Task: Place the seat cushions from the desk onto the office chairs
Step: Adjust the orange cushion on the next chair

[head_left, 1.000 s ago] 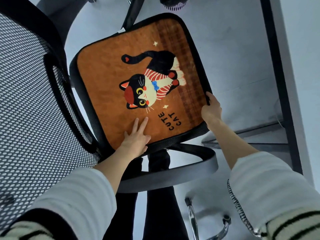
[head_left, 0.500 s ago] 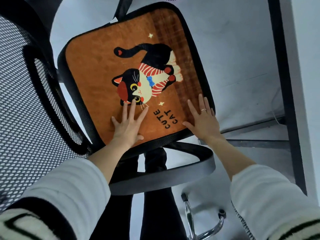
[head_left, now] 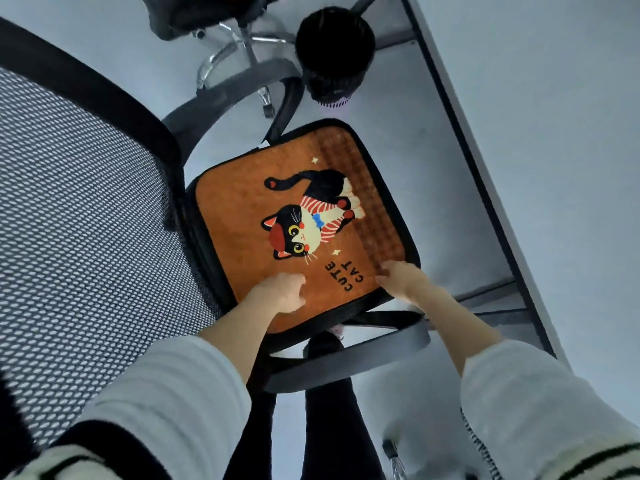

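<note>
Pale grey flooring (head_left: 398,109) fills the background, viewed steeply from above.

Left hand (head_left: 280,292): positioned over the near edge of the seat cushion (head_left: 242,230), fingers curled loosely inward. Nothing is visibly held between them; whether the knuckles rest on the fabric or sit just above it cannot be determined from this view.

Right hand (head_left: 401,278): positioned at the near right corner of the cushion, fingers bent down onto the brown checked band at the edge. Contact with the fabric appears evident; whether the thumb is tucked under the edge to grip it cannot be determined (motion blur affects this area).

Both forearms are bare, emerging from white ribbed sleeves (head_left: 180,386) with dark-striped cuffs.

The cushion is orange with black piping, printed with a black-and-white cat and the words "CUTE CAT". It lies flat on the seat of the office chair (head_left: 86,209), covering most of the seat; a strip of black mesh seat shows at the near edge. The chair's mesh backrest occupies the left of the view, and its grey armrest (head_left: 363,358) runs beneath the right forearm.

Beyond the cushion stands a black waste bin (head_left: 334,53), near the chrome base of a second chair (head_left: 239,46). A dark-edged desk (head_left: 554,133) runs along the right. The person's dark-clad legs (head_left: 329,427) are visible below the seat.
</note>
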